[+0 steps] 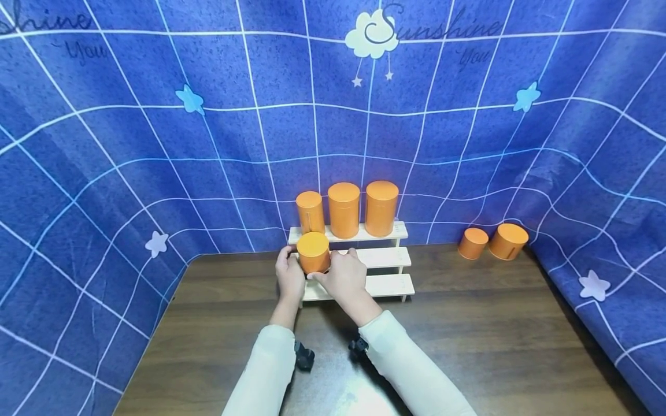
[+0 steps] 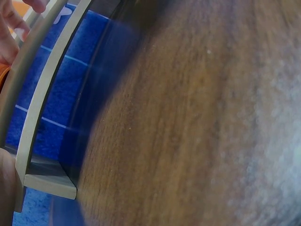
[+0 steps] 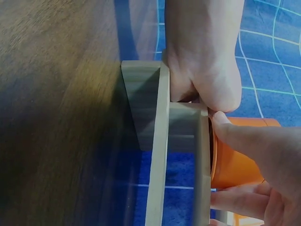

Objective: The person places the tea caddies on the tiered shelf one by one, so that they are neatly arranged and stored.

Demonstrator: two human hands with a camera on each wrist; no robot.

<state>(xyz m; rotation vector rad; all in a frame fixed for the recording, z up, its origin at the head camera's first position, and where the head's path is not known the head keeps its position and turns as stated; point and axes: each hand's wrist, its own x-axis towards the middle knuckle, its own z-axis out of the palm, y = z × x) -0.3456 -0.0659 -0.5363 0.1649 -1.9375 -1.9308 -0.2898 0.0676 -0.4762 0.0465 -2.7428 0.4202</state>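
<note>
An orange lidded canister [image 1: 314,254] is upright at the left end of the middle board of a pale three-tier wooden stand [image 1: 387,257]. My left hand [image 1: 290,276] grips its left side, and my right hand [image 1: 346,276] holds it from the right. In the right wrist view, my right thumb [image 3: 225,129] lies against the canister [image 3: 237,157], whose base is at the board's edge; whether it fully rests there I cannot tell. The left wrist view catches only a sliver of orange. On the top board stand a slim canister [image 1: 310,214] and two wider ones, [image 1: 344,211] the middle one included.
Two shorter orange canisters, a small one [image 1: 473,244] and a wider one [image 1: 509,241], stand at the back right of the brown wooden table [image 1: 468,323]. A blue gridded cloth [image 1: 270,133] hangs behind and along both sides. The stand's lowest board [image 1: 387,285] lies just beyond my wrists.
</note>
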